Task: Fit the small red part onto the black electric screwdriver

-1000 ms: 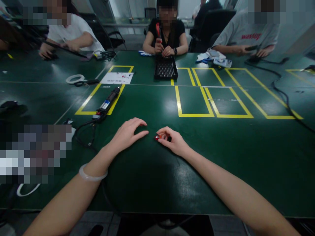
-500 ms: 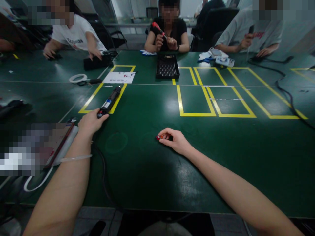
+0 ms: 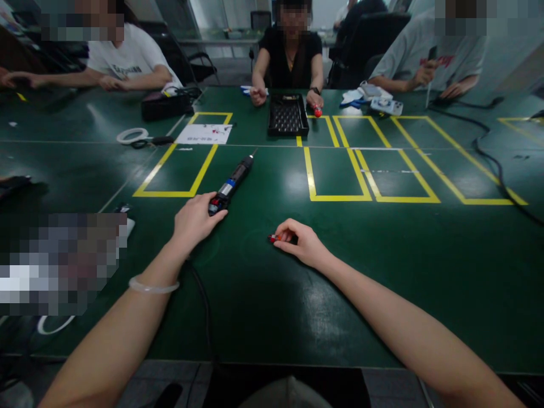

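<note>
My left hand (image 3: 196, 218) is closed around the rear end of a black electric screwdriver (image 3: 232, 182). The tool has a silver and blue label, and its thin bit points away from me to the right. A dark cord runs from under my left wrist toward the table's near edge. Resting on the green table, my right hand (image 3: 300, 241) pinches a small red and dark piece (image 3: 274, 238) between thumb and fingers. Most of that piece is hidden by the fingers, so its kind cannot be made out.
Yellow tape outlines (image 3: 340, 198) mark the green table (image 3: 403, 249). A black tray (image 3: 288, 116) stands before a co-worker, whose hand holds a red-ended tool (image 3: 317, 111). A printed sheet (image 3: 204, 134), a white tape roll (image 3: 132, 136) and a black case (image 3: 165, 106) lie at the left.
My left hand has moved right with the electric screwdriver, out of the left yellow outline. My right hand has stayed in place. The co-worker opposite has lowered both hands beside the tray.
</note>
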The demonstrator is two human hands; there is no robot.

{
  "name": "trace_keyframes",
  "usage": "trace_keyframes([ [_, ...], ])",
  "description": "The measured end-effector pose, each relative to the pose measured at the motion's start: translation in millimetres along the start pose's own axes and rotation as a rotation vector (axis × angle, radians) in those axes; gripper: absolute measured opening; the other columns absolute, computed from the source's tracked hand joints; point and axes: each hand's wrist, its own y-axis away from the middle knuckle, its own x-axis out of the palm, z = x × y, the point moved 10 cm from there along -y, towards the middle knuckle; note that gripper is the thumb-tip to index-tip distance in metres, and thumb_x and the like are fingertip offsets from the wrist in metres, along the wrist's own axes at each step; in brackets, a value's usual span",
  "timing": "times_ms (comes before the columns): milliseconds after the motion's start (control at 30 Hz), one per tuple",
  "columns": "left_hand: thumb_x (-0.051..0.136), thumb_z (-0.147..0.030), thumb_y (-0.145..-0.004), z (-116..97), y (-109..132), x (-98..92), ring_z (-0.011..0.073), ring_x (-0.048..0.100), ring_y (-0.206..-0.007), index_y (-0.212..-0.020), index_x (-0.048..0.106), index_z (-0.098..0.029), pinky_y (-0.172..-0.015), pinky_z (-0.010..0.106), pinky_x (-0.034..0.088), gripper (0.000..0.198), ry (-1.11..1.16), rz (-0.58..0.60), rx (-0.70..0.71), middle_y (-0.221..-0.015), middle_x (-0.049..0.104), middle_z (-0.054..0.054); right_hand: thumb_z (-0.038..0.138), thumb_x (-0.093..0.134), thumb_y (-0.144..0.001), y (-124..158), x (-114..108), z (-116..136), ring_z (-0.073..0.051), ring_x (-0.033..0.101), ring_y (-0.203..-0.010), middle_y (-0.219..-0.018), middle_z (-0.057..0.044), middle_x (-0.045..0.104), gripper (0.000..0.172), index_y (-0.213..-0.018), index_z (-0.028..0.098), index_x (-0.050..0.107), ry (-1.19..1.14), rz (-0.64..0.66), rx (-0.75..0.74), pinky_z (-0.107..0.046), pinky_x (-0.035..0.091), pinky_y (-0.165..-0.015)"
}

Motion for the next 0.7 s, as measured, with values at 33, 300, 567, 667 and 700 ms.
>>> trace_keyframes([
  [33, 0.053, -0.055, -0.088, -14, 3, 1.9, 0.0349, 0.058, -0.113, -0.139, 0.052, -0.017, -0.089, 0.043, 0.047, 0.064, 0.004, 0.003, 0.04, -0.129, 0.061, 0.017, 0.016, 0.069, -0.084, 0, 0, 2, -0.012, 0.058, -0.073, -0.085, 0.0, 0.059, 0.012, -0.09, 0.019, 0.059, 0.021, 0.003, -0.019, -0.025, 0.046, -0.067],
  [300, 0.06, -0.047, -0.088, -99, 34, 7.3, 0.0304, 0.058, -0.112, -0.136, 0.053, -0.018, -0.09, 0.039, 0.047, 0.056, 0.03, 0.02, 0.269, -0.128, 0.061, 0.013, 0.019, 0.066, -0.088, 2, -4, 12, -0.013, 0.057, -0.077, -0.089, -0.001, 0.056, 0.008, -0.088, 0.02, 0.058, 0.147, -0.031, -0.09, -0.026, 0.047, -0.07],
  [567, 0.06, -0.045, -0.09, -137, 57, 7.3, 0.0294, 0.06, -0.11, -0.131, 0.052, -0.017, -0.089, 0.038, 0.048, 0.05, 0.06, 0.04, 0.343, -0.123, 0.063, 0.014, 0.021, 0.061, -0.092, 3, -2, 21, -0.019, 0.058, -0.089, -0.094, -0.005, 0.06, 0.005, -0.089, 0.021, 0.058, 0.341, -0.063, -0.18, -0.03, 0.048, -0.079],
  [667, 0.063, -0.043, -0.089, -142, 61, 7.3, 0.029, 0.06, -0.11, -0.13, 0.052, -0.017, -0.09, 0.038, 0.048, 0.05, 0.066, 0.038, 0.365, -0.123, 0.063, 0.013, 0.024, 0.06, -0.094, 2, 1, 21, -0.021, 0.059, -0.094, -0.098, -0.006, 0.062, 0.003, -0.092, 0.021, 0.06, 0.399, -0.062, -0.197, -0.032, 0.048, -0.083],
  [700, 0.063, -0.042, -0.088, -143, 62, 7.4, 0.0289, 0.06, -0.109, -0.13, 0.052, -0.018, -0.09, 0.038, 0.048, 0.05, 0.066, 0.034, 0.37, -0.123, 0.063, 0.013, 0.025, 0.06, -0.094, 2, 1, 20, -0.021, 0.059, -0.095, -0.099, -0.006, 0.062, 0.004, -0.092, 0.022, 0.06, 0.425, -0.063, -0.198, -0.033, 0.048, -0.084],
])
